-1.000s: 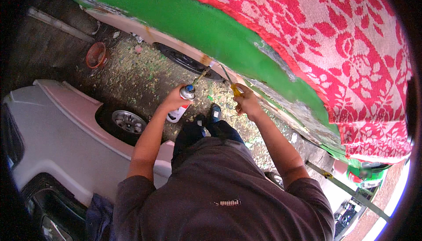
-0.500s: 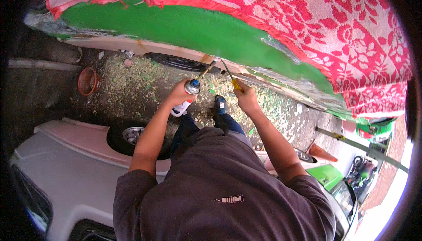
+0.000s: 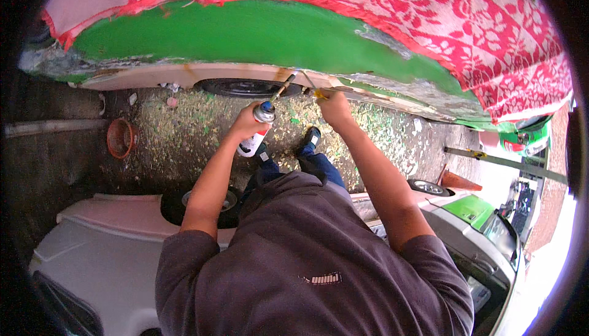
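Note:
My left hand (image 3: 246,122) is wrapped round a blowtorch (image 3: 264,114), a white and red gas canister with a blue-topped valve and a long brass nozzle. The nozzle tip points up at the lower edge of the green car body panel (image 3: 245,32), close to a rust-brown patch. In my right hand (image 3: 335,108) is a tool with a yellow handle (image 3: 319,93) and a thin metal shaft, which looks like a screwdriver. Its shaft end meets the panel edge right beside the nozzle tip; whether they touch I cannot tell. My fingers hide most of the handle.
A red and white floral cloth (image 3: 405,5) covers the car above the green panel. Paint flakes (image 3: 202,127) litter the floor around my feet, with a tyre (image 3: 245,87) under the panel. A terracotta pot (image 3: 121,138) stands left. Behind me are a pale car (image 3: 110,256) and an orange cone (image 3: 461,181).
My right hand has moved slightly left and up, bringing the yellow-handled tool nearer the blowtorch nozzle. The blowtorch has shifted slightly left and up in view. Both hands keep their hold.

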`<action>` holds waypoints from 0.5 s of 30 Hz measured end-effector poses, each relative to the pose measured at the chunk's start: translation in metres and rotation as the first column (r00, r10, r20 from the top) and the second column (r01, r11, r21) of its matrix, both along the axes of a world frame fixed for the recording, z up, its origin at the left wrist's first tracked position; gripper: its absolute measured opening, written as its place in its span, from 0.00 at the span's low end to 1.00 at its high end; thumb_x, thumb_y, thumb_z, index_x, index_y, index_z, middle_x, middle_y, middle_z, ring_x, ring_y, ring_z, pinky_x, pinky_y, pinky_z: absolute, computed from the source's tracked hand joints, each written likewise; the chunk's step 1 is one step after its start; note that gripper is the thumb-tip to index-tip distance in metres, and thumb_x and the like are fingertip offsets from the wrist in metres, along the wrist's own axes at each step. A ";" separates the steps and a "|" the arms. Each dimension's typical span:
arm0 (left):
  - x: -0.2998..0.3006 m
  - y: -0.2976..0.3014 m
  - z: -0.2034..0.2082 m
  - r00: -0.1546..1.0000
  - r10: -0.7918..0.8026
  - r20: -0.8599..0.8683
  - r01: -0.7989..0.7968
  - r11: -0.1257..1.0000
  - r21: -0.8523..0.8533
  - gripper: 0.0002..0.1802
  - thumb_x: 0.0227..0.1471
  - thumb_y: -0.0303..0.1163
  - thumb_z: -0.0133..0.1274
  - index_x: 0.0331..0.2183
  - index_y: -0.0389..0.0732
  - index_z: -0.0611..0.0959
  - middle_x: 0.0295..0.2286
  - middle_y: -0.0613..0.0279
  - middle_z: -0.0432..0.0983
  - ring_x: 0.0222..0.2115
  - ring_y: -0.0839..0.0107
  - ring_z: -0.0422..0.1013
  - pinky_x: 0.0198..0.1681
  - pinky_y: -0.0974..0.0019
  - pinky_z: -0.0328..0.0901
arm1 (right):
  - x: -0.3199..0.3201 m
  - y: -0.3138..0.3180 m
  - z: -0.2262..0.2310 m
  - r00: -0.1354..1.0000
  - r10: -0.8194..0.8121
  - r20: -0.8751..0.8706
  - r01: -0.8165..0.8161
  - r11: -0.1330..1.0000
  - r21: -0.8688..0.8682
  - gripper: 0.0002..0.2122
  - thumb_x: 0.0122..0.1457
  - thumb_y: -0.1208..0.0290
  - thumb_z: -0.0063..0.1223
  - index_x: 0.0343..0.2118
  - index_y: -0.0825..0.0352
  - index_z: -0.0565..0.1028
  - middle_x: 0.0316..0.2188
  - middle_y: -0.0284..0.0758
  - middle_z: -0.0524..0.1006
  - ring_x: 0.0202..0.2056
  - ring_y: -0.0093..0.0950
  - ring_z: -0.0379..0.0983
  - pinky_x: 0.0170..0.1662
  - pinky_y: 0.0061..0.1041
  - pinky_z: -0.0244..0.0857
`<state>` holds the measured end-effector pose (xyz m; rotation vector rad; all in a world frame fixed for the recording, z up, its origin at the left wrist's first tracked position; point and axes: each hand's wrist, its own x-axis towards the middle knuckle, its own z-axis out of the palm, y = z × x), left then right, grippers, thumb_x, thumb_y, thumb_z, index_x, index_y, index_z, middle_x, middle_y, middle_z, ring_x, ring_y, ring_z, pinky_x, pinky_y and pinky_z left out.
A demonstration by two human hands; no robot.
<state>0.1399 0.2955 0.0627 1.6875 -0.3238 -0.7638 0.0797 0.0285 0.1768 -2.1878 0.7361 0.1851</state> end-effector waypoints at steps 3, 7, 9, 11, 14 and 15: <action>0.005 -0.004 0.001 1.000 -0.007 -0.009 0.007 1.000 -0.015 0.36 0.33 0.27 0.69 0.48 0.38 0.74 0.39 0.62 0.78 0.40 0.72 0.74 0.46 0.64 0.68 | 0.004 -0.011 -0.015 0.998 0.044 0.035 -0.040 0.995 -0.095 0.14 0.51 0.68 0.55 0.39 0.69 0.79 0.36 0.57 0.77 0.42 0.52 0.75 0.45 0.42 0.69; 0.002 0.000 0.001 0.999 0.003 0.040 -0.002 1.000 -0.022 0.35 0.34 0.27 0.69 0.47 0.37 0.74 0.39 0.61 0.78 0.39 0.71 0.74 0.46 0.64 0.68 | 0.002 -0.009 -0.013 0.997 0.070 0.026 -0.067 0.993 -0.100 0.13 0.52 0.69 0.54 0.40 0.68 0.79 0.36 0.56 0.77 0.43 0.51 0.75 0.46 0.41 0.69; 0.008 0.001 0.003 0.999 -0.006 0.052 0.007 1.000 -0.026 0.35 0.34 0.27 0.68 0.47 0.37 0.74 0.38 0.61 0.78 0.39 0.71 0.74 0.46 0.64 0.68 | 0.004 -0.010 -0.015 0.996 0.086 0.028 -0.082 0.989 -0.124 0.13 0.52 0.69 0.54 0.41 0.67 0.79 0.37 0.55 0.78 0.43 0.51 0.75 0.47 0.41 0.69; 0.006 0.002 0.014 0.999 -0.010 0.033 0.010 1.000 0.005 0.34 0.33 0.26 0.68 0.47 0.37 0.75 0.38 0.60 0.78 0.40 0.71 0.74 0.47 0.64 0.67 | -0.001 -0.008 -0.017 0.996 0.092 0.022 -0.088 0.985 -0.146 0.14 0.52 0.69 0.54 0.42 0.66 0.79 0.37 0.53 0.78 0.43 0.50 0.74 0.48 0.41 0.68; -0.003 0.003 0.010 0.999 0.010 0.043 -0.010 1.000 0.001 0.35 0.33 0.26 0.68 0.47 0.37 0.74 0.38 0.60 0.78 0.40 0.70 0.74 0.48 0.63 0.67 | -0.019 0.005 -0.018 0.990 0.063 0.125 -0.045 0.990 -0.136 0.14 0.52 0.70 0.53 0.42 0.66 0.77 0.38 0.54 0.77 0.44 0.51 0.74 0.48 0.42 0.68; -0.002 0.002 0.008 1.000 0.017 0.024 -0.016 1.000 -0.020 0.35 0.33 0.26 0.68 0.47 0.37 0.74 0.39 0.60 0.78 0.40 0.70 0.74 0.48 0.63 0.67 | -0.015 -0.003 -0.018 0.996 0.055 0.068 -0.046 0.991 -0.125 0.14 0.53 0.70 0.54 0.43 0.66 0.77 0.39 0.53 0.77 0.44 0.51 0.73 0.48 0.42 0.68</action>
